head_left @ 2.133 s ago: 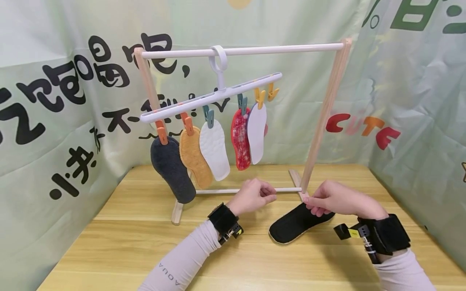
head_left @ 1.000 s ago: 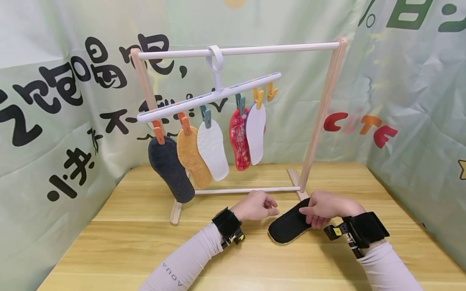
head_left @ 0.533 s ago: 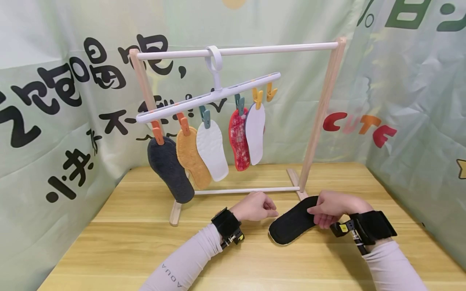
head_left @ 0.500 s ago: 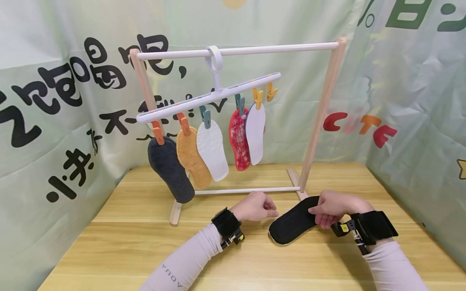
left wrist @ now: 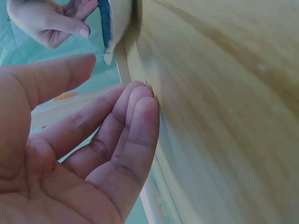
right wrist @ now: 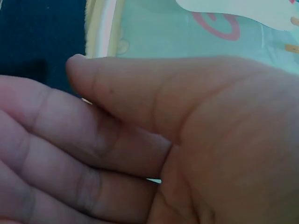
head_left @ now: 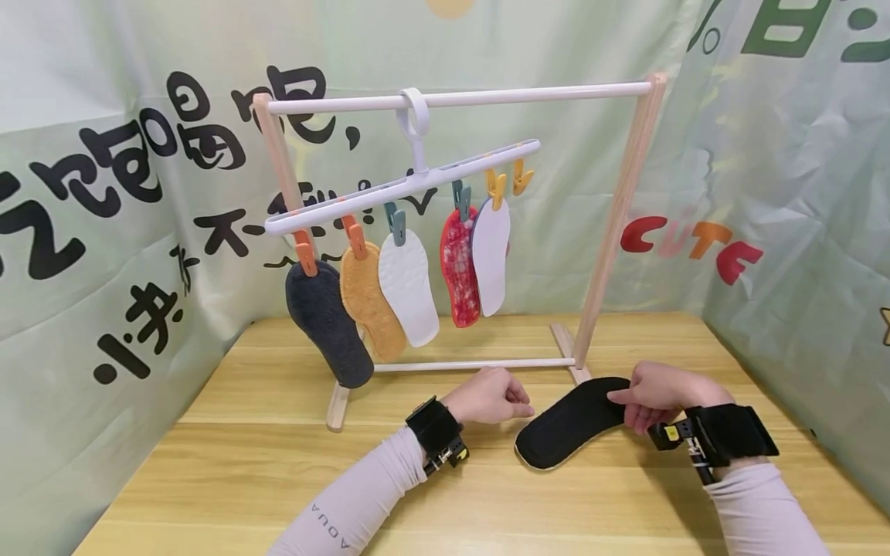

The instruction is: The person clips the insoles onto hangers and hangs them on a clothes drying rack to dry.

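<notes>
A black insole (head_left: pixel 570 425) with a pale edge lies slantwise on the table, front right of the rack. My right hand (head_left: pixel 650 394) pinches its far right end, thumb on the dark upper face and fingers curled below. In the right wrist view the thumb tip overlaps the insole's layered edge (right wrist: pixel 100 28). My left hand (head_left: pixel 487 395) is beside the insole's near left end, fingers loosely bent and holding nothing. In the left wrist view its fingertips are right at the wooden table (left wrist: pixel 224 116), thumb apart from them.
A wood-and-white rack (head_left: pixel 612 232) bears a tilted white clip hanger (head_left: pixel 410 185). From its clips hang a dark grey insole (head_left: pixel 327 324), a tan one, white ones and a red one. A yellow clip (head_left: pixel 521 179) at the right end holds nothing. Printed cloth (head_left: pixel 786 170) walls the table.
My right hand has slid rightward along the black insole to its far end, uncovering more of it. My left hand came slightly nearer and lower, then stayed in place.
</notes>
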Available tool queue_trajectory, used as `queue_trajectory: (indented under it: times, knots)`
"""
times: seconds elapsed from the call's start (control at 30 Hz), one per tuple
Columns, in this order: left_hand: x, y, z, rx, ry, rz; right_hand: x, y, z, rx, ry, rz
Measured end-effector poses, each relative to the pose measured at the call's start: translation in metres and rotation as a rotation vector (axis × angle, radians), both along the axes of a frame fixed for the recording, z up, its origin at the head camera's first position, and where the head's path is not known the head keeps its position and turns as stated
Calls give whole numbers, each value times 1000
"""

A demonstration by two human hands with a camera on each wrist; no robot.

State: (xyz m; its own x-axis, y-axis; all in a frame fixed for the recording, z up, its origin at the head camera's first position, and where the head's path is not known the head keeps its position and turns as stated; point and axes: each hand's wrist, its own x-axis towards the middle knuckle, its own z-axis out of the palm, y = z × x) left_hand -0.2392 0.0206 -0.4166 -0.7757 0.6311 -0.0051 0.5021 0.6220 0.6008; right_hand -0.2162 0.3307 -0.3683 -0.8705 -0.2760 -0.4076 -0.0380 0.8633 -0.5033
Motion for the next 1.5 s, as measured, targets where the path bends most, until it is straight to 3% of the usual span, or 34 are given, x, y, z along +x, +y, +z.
queue_trajectory:
  times: [0.4,0.77,1.0,1.5]
  knots:
    - [2,1,1,-14,-11,-12,-3,0,-4,-21,24,-10]
    - [1,3,0,-15,-14,-21,-1,2,0,-68,0,-19]
    - [0,5,0,-5,-32,-11,-3,3,-7,-50,-11,-27]
    - [-1,14,1,-27,-17,-15,-6,-2,-12,-122,-37,-30]
